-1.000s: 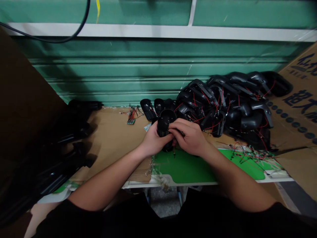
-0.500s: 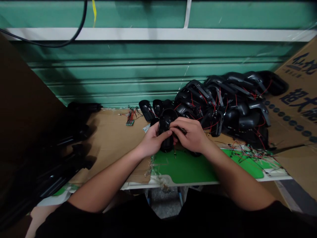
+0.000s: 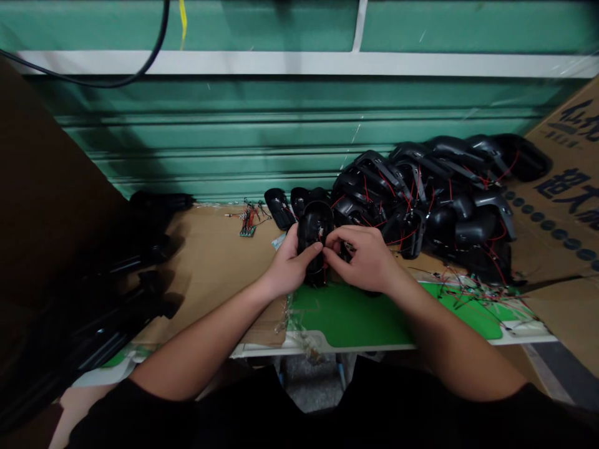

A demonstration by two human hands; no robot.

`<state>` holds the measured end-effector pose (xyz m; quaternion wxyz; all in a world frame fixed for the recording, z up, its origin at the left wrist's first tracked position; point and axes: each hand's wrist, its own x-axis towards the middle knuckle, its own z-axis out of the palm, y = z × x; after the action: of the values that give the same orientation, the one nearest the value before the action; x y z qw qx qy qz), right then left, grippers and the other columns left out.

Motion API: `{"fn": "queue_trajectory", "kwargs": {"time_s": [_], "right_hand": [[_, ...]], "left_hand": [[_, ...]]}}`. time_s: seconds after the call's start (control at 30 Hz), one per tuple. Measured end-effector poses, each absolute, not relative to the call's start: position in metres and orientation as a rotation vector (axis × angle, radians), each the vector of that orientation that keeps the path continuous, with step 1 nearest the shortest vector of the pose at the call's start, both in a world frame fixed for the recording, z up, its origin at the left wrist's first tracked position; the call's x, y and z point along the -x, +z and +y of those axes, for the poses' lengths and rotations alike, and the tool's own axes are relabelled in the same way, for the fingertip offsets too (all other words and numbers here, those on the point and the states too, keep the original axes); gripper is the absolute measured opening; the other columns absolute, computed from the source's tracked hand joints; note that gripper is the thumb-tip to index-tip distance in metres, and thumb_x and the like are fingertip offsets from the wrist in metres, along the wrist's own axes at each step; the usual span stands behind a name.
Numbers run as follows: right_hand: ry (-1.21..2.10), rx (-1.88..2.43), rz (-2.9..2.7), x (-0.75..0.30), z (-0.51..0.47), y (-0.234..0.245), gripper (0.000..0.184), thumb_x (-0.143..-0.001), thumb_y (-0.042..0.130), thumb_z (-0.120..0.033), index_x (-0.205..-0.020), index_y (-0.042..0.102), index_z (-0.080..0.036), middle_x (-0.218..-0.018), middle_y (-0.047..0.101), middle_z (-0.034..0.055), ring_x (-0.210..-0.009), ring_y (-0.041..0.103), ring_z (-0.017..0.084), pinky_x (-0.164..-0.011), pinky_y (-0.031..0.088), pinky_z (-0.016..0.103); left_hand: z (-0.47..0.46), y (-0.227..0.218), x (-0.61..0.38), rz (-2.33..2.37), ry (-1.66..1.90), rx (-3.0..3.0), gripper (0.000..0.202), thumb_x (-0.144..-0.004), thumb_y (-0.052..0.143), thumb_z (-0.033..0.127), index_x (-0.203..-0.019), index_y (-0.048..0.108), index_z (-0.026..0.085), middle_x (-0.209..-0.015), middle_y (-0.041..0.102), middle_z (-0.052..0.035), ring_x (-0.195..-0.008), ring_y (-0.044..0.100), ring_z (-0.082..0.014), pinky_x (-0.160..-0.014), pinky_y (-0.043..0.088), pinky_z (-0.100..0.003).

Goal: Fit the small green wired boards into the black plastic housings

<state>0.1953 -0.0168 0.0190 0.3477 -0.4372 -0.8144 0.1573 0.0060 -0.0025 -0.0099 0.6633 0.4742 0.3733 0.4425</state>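
1. Our left hand (image 3: 289, 265) clamps a black plastic shell with red wire inside (image 3: 314, 240) above the flat green mat (image 3: 350, 318); our right hand (image 3: 360, 259) presses close beside it (whether it pinches anything, we cannot tell).
2. Much looks wired already: a heap of black wired shells (image 3: 449, 187) lies behind, to the right, and loose red wires (image 3: 472, 299) lie on the mat.
3. Tan cardboard (image 3: 210, 274) gives room to our left; the counter's white front edge (image 3: 355, 348) runs just below the mat.

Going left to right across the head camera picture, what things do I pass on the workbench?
Blurry black casings → small green circuit board with red wires → left hand → black casing in that hand → right hand → heap of black casings with red wires → printed cardboard
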Motion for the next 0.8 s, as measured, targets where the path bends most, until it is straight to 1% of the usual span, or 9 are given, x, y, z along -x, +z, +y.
{"fn": "queue_trajectory", "kwargs": {"time_s": [0.1, 0.2, 0.3, 0.43, 0.53, 0.67, 0.77, 0.8], "right_hand": [[0.428, 1.176, -2.121, -0.1947, -0.0166, 0.0179, 0.011, -0.092, 0.069, -0.026, -0.085, 0.07, -0.018, -0.077, 0.066, -0.0004, -0.071, 0.061, 0.014, -0.071, 0.045, 0.031], [0.452, 1.206, -2.115, -0.1938, -0.0167, 0.016, 0.012, -0.092, 0.067, -0.023, -0.082, 0.07, -0.018, -0.076, 0.067, -0.0008, -0.07, 0.06, 0.013, -0.069, 0.044, 0.03], [0.437, 1.243, -2.108, -0.1931, -0.0177, 0.0159, 0.011, -0.088, 0.067, -0.021, -0.079, 0.069, -0.018, -0.073, 0.065, -0.0014, -0.067, 0.059, 0.013, -0.067, 0.043, 0.03], [0.394, 1.263, -2.084, -0.1941, -0.0182, 0.0189, 0.011, -0.085, 0.069, -0.021, -0.075, 0.066, -0.018, -0.07, 0.062, -0.0025, -0.064, 0.056, 0.012, -0.066, 0.042, 0.029], [0.343, 1.273, -2.087, -0.1976, -0.0173, 0.0195, 0.01, -0.084, 0.069, -0.021, -0.075, 0.066, -0.018, -0.07, 0.061, -0.0023, -0.064, 0.055, 0.012, -0.065, 0.041, 0.03], [0.259, 1.266, -2.159, -0.2013, -0.0153, 0.0151, 0.01, -0.088, 0.068, -0.023, -0.08, 0.066, -0.017, -0.075, 0.061, 0.0001, -0.069, 0.056, 0.014, -0.068, 0.042, 0.032], [0.274, 1.185, -2.171, -0.1994, -0.0154, 0.0123, 0.003, -0.091, 0.065, -0.017, -0.093, 0.067, -0.017, -0.082, 0.063, 0.0006, -0.075, 0.06, 0.015, -0.072, 0.045, 0.031], [0.297, 1.15, -2.16, -0.1981, -0.0159, 0.012, 0.008, -0.091, 0.064, -0.015, -0.098, 0.067, -0.017, -0.084, 0.064, 0.0003, -0.077, 0.061, 0.015, -0.074, 0.046, 0.03]], "left_hand": [[-0.0017, -0.0099, -0.0054, 0.838, 1.02, -1.094, 0.07, -0.074, 0.084, 0.048, -0.126, 0.051, 0.015, -0.105, 0.064, -0.0025, -0.093, 0.059, -0.0054, -0.081, 0.054, -0.016], [-0.0023, -0.0097, -0.0053, 0.85, 1.031, -1.13, 0.068, -0.075, 0.083, 0.048, -0.125, 0.051, 0.015, -0.106, 0.064, -0.0026, -0.095, 0.058, -0.0057, -0.084, 0.052, -0.017], [-0.0034, -0.011, -0.0062, 0.856, 1.025, -1.148, 0.066, -0.077, 0.082, 0.047, -0.125, 0.052, 0.014, -0.106, 0.064, -0.0032, -0.096, 0.058, -0.0063, -0.087, 0.051, -0.018], [-0.0045, -0.0125, -0.0076, 0.844, 1.002, -1.1, 0.069, -0.077, 0.082, 0.045, -0.129, 0.051, 0.015, -0.112, 0.064, -0.0041, -0.099, 0.059, -0.0072, -0.09, 0.052, -0.02], [-0.0047, -0.0106, -0.0081, 0.847, 0.993, -1.054, 0.069, -0.075, 0.084, 0.044, -0.128, 0.051, 0.013, -0.114, 0.064, -0.0049, -0.098, 0.06, -0.0072, -0.089, 0.054, -0.02], [-0.0048, -0.0084, -0.0086, 0.85, 0.978, -1.009, 0.071, -0.071, 0.086, 0.046, -0.124, 0.05, 0.013, -0.109, 0.064, -0.0034, -0.09, 0.061, -0.0067, -0.081, 0.057, -0.021], [-0.0048, -0.009, -0.009, 0.869, 0.969, -1.026, 0.071, -0.072, 0.085, 0.047, -0.123, 0.049, 0.015, -0.107, 0.063, -0.0029, -0.085, 0.06, -0.0063, -0.076, 0.057, -0.022], [-0.0048, -0.0093, -0.0091, 0.874, 0.981, -1.047, 0.069, -0.073, 0.084, 0.047, -0.123, 0.049, 0.014, -0.106, 0.064, -0.0033, -0.085, 0.06, -0.0062, -0.076, 0.056, -0.021]]}}
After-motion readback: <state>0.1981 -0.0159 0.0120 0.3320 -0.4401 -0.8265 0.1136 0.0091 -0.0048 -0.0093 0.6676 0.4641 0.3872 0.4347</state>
